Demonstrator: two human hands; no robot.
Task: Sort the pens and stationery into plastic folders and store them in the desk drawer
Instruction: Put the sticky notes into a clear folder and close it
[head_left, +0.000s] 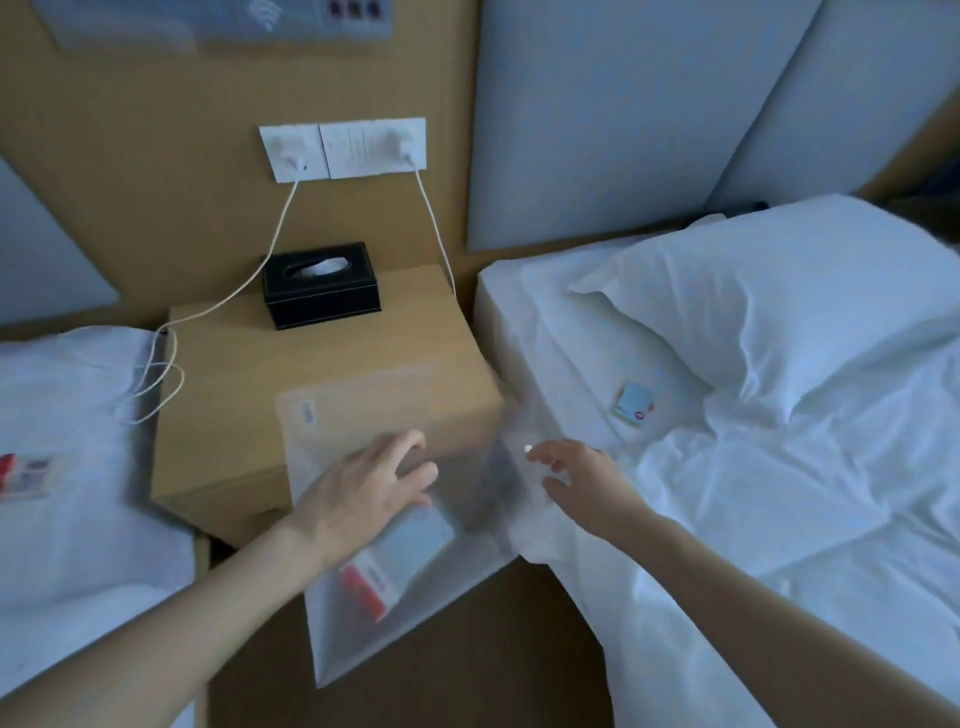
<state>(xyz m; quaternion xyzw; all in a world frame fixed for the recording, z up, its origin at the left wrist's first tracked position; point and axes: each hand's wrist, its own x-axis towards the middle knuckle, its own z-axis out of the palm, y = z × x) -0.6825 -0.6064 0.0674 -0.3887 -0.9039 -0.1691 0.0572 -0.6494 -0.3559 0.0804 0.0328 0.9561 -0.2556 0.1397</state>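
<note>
With the left hand (363, 499) pressing spread fingers flat on the plastic folder (395, 587), the right hand (582, 483), open and holding nothing, should steady its snap edge before lifting.

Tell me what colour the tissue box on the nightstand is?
Black. The tissue box shows clearly in the head view, with white tissue in its slot.

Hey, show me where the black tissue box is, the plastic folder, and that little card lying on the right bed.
black tissue box (322, 291): head view, on its front wall.
plastic folder (363, 410): head view, on its bare upper part.
little card (635, 404): head view, on its face.
</note>
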